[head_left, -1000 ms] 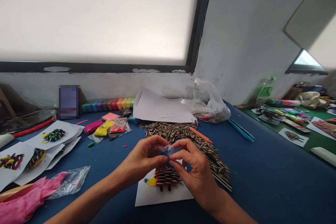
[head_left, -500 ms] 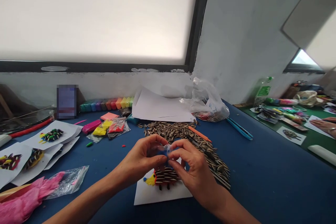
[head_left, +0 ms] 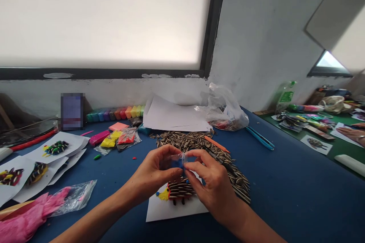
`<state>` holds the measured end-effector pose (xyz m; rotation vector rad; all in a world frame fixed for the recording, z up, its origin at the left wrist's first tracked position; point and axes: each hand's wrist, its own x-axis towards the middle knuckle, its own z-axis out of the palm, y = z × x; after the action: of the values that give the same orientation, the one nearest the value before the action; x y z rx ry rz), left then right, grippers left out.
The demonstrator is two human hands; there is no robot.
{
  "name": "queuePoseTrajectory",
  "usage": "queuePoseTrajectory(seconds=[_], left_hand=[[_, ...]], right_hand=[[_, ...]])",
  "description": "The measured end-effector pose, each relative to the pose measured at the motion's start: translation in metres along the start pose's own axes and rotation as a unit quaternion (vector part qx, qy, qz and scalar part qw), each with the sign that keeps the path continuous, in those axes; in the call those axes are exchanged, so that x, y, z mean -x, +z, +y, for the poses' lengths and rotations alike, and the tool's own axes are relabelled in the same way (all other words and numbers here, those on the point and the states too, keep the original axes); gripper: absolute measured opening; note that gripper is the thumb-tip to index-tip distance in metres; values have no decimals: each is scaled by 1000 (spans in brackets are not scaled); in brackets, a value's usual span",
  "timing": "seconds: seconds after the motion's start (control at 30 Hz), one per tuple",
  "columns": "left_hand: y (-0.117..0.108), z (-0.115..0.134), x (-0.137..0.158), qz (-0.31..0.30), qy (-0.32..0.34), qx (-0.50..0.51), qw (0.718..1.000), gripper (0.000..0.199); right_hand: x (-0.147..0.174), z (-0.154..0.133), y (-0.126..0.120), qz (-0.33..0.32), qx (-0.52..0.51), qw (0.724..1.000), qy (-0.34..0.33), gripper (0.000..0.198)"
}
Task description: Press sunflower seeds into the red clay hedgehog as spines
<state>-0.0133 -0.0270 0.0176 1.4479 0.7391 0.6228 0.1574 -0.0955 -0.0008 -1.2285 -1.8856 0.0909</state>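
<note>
Between my two hands is a small clear plastic bag (head_left: 176, 160) with something blue inside. My left hand (head_left: 156, 169) grips its left side between thumb and fingers. The fingertips of my right hand (head_left: 209, 178) pinch the bag's right edge. Just below them, a hedgehog picture (head_left: 181, 190) lies on white paper (head_left: 168, 214); it has a yellow head, a blue nose and a body of striped seeds edged in red. My right hand hides the picture's right part. Behind my hands spreads a pile of sunflower seeds (head_left: 182, 139).
An orange pen (head_left: 217, 144) lies on the seeds, and blue tweezers (head_left: 260, 138) to their right. Blank paper (head_left: 176, 115), a plastic carrier bag (head_left: 228, 110) and coloured clay blocks (head_left: 116, 113) line the wall. Finished seed pictures (head_left: 57, 147) lie left. A co-worker's hand (head_left: 349, 133) shows far right.
My right fingertips have shifted slightly on the bag's edge, and the blue inside shows more clearly. Both hands stay in nearly the same place above the picture.
</note>
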Motion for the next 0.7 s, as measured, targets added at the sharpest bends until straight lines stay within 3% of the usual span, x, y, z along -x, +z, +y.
queuePoseTrajectory(seconds=[0.2, 0.3, 0.43, 0.57, 0.7], left_hand=[[5, -2, -3, -15, -10, 30, 999, 31], [1, -1, -4, -27, -27, 33, 999, 35], [-17, 3, -8, 17, -22, 39, 999, 42], [-32, 4, -10, 51, -14, 51, 997, 44], [-27, 3, -6, -25, -35, 29, 999, 35]], right_hand=[[-1, -4, 2, 24, -15, 1000, 10, 19], [-5, -5, -3, 46, -56, 996, 58, 13], [-10, -2, -14, 66, -138, 978, 141, 15], [-12, -3, -19, 23, -210, 964, 160, 22], [-10, -7, -14, -33, -229, 959, 162, 23]])
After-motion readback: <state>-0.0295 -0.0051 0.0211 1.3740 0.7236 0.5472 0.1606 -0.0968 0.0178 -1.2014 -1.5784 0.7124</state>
